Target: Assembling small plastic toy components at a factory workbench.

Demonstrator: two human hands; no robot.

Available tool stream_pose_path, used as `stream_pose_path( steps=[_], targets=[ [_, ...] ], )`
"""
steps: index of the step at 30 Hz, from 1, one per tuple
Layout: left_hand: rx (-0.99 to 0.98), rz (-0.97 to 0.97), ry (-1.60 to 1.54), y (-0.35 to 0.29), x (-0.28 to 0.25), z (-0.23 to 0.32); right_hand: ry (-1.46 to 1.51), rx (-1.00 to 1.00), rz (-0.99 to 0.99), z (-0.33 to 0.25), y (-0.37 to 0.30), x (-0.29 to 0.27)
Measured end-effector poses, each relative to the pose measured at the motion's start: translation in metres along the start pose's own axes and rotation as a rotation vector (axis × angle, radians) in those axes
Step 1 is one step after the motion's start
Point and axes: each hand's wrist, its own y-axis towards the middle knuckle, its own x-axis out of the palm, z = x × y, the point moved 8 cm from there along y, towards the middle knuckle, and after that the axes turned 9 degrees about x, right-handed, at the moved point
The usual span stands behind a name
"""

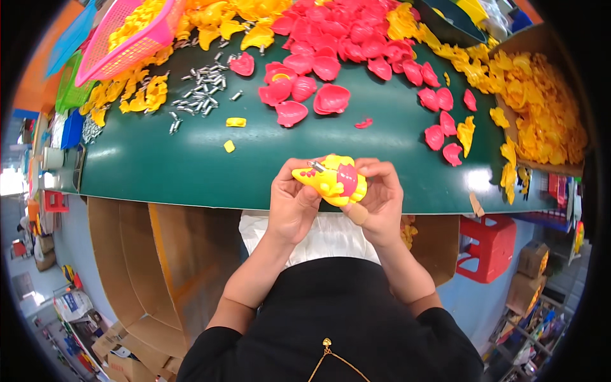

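Note:
Just above the table's near edge, both my hands hold a small yellow toy animal figure [331,180] with a red patch on its body and a pointed end toward the left. A small silver metal piece shows on its upper side. My left hand [291,207] grips the pointed end between thumb and fingers. On the other side, my right hand [380,200] pinches the rounded body, with a tan bandage-like wrap on one digit. Beyond the toy lie two small yellow plastic pieces [236,122] and a red scrap [364,123].
The green table [191,165] carries a heap of red shells [331,99], silver metal cylinders [203,89] and yellow parts [149,95]. A pink basket [95,60] stands far left. A cardboard box of yellow parts [541,114] is at right; an open carton [127,254] sits below the edge.

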Motion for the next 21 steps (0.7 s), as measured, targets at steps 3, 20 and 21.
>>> stream_pose_path(
  steps=[3,20,21],
  targets=[
    [0.201,-0.128,0.357,0.005,0.0,0.029,0.017,0.136,0.003,0.005,0.005,-0.001],
    [0.159,-0.598,2.107,0.167,0.035,0.078,-0.256,0.156,-0.024,-0.008,0.022,-0.014],
    [0.099,-0.625,2.089,0.165,0.035,0.075,-0.241,0.153,0.0,-0.008,0.022,-0.018]
  ],
)
